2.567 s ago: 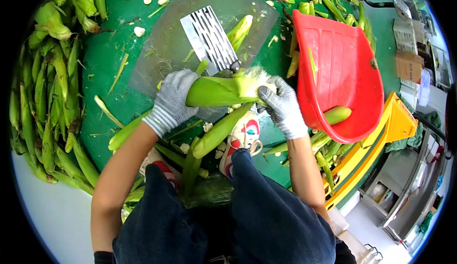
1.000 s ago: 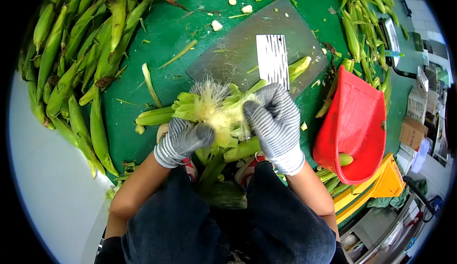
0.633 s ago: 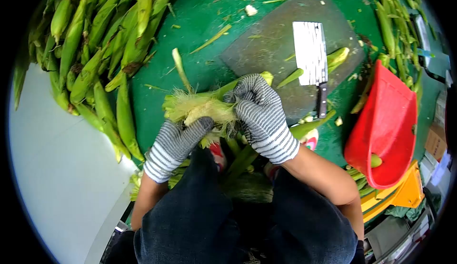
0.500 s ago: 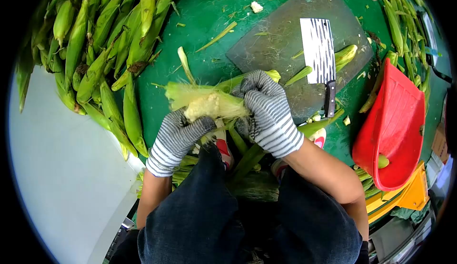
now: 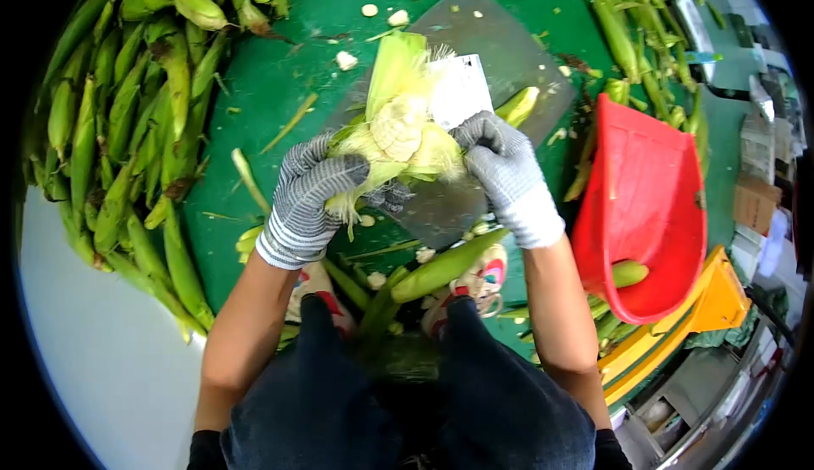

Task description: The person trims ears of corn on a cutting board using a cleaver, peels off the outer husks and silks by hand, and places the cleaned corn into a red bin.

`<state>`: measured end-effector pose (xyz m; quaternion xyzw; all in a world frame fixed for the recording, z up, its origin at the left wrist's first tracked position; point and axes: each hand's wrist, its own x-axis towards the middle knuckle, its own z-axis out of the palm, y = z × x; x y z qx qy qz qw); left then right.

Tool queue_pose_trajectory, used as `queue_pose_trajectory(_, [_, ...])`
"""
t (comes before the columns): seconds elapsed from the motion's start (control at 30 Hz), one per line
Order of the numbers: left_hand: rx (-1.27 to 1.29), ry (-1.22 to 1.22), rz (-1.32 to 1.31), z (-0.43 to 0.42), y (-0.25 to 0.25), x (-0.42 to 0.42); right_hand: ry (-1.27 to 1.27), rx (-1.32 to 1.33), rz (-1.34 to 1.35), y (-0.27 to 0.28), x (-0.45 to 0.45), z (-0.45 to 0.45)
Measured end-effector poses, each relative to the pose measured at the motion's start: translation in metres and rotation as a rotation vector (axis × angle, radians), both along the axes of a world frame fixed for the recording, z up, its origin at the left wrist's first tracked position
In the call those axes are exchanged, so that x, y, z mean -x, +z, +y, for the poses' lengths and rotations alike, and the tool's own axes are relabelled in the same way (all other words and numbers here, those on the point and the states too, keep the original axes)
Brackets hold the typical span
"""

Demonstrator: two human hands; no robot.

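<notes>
My left hand (image 5: 318,194), in a striped grey glove, is closed round a corn ear (image 5: 396,133) whose husk is spread open, with pale kernels and silk showing. My right hand (image 5: 500,165), gloved alike, pinches the husk at the ear's right side. Behind the ear lies a cleaver (image 5: 462,88) on a grey cutting board (image 5: 530,50), its handle hidden. A green corn piece (image 5: 517,107) rests on the board beside the blade. Below my hands, an unopened ear (image 5: 445,268) lies over other green stalks between the shoes.
A large heap of unhusked corn (image 5: 119,122) fills the left side. At the right stands a red scoop (image 5: 649,207) with a green piece inside, next to a yellow frame (image 5: 716,300). More husks (image 5: 623,37) lie at the upper right of the green surface (image 5: 280,71).
The husk is now opened wider and raised over the cleaver, baring the pale kernels. My right hand has moved off to the ear's right side. The camera view has shifted.
</notes>
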<state>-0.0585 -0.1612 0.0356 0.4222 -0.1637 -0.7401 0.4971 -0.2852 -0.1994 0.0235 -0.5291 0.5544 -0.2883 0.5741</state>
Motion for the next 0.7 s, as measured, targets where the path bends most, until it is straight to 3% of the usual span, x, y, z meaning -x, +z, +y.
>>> queue_pose_trajectory(0.07, [0.049, -0.086, -0.017, -0.002, 0.003, 0.019, 0.091, 0.475, 0.388, 0.036, 0.023, -0.001])
queue_pose_trajectory(0.13, [0.102, -0.192, -0.147, 0.0, 0.0, 0.03, 0.166, 0.221, 0.36, 0.087, 0.02, -0.002])
queue_pose_trajectory(0.2, [0.274, -0.351, -0.37, 0.007, 0.002, 0.04, 0.462, 0.078, 0.694, 0.11, 0.01, -0.013])
queue_pose_trajectory(0.27, [0.446, -0.334, -0.496, 0.016, -0.002, 0.047, 0.715, -0.027, 0.878, 0.096, 0.001, -0.023])
queue_pose_trajectory(0.43, [0.363, -0.328, -0.366, 0.025, -0.003, 0.023, 0.439, 0.08, 0.384, 0.075, -0.007, 0.0])
queue_pose_trajectory(0.5, [0.209, -0.247, -0.181, 0.027, -0.001, 0.006, 0.52, 0.539, 0.261, 0.03, 0.006, 0.01])
queue_pose_trajectory(0.57, [0.166, -0.143, -0.089, 0.031, -0.009, -0.011, 0.474, 1.052, 0.428, 0.011, -0.001, 0.018])
queue_pose_trajectory(0.6, [0.146, -0.124, -0.06, 0.032, -0.007, -0.02, 0.388, 0.9, 0.259, 0.011, -0.004, 0.02])
queue_pose_trajectory(0.63, [0.118, -0.11, -0.032, 0.035, -0.003, -0.028, 0.474, 0.717, 0.206, 0.023, 0.001, 0.021])
queue_pose_trajectory(0.7, [0.074, -0.036, -0.003, 0.039, 0.002, -0.041, 0.539, -0.043, -0.243, 0.027, 0.021, 0.022])
